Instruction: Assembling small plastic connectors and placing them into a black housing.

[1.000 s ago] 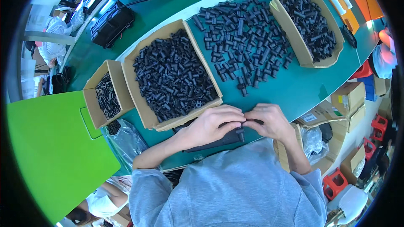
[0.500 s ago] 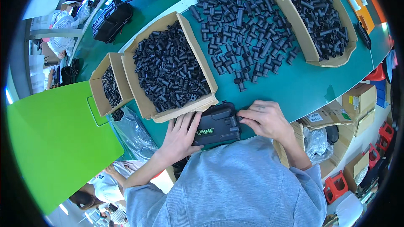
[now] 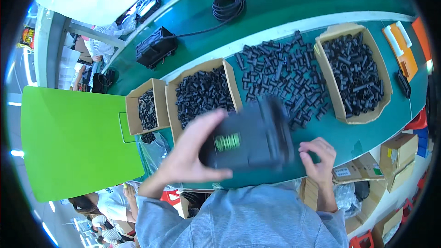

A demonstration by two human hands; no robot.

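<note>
A black plastic case (image 3: pixel 248 144) with green print on its face is raised off the table, blurred by motion. My left hand (image 3: pixel 190 149) grips its left end, fingers behind and thumb across the lower edge. To the right of the case and apart from it is my right hand (image 3: pixel 320 160), its fingers curled toward the thumb; whether something small sits in them I cannot make out. Beyond the case, loose black tube fittings (image 3: pixel 294 80) are spread over the green table, partly hidden by it.
Cardboard boxes of black parts stand left (image 3: pixel 171 110) and right (image 3: pixel 337 105), with a smaller box (image 3: pixel 158 105) at far left. A green board (image 3: pixel 78 142) lies beyond it. A black device (image 3: pixel 156 48) with a coiled cable (image 3: pixel 228 7) sits at the back. Orange trays (image 3: pixel 399 50) are far right.
The case has come up off the table in my left hand, toward the view. My right hand has left the case's side and moved right. The view has tilted up.
</note>
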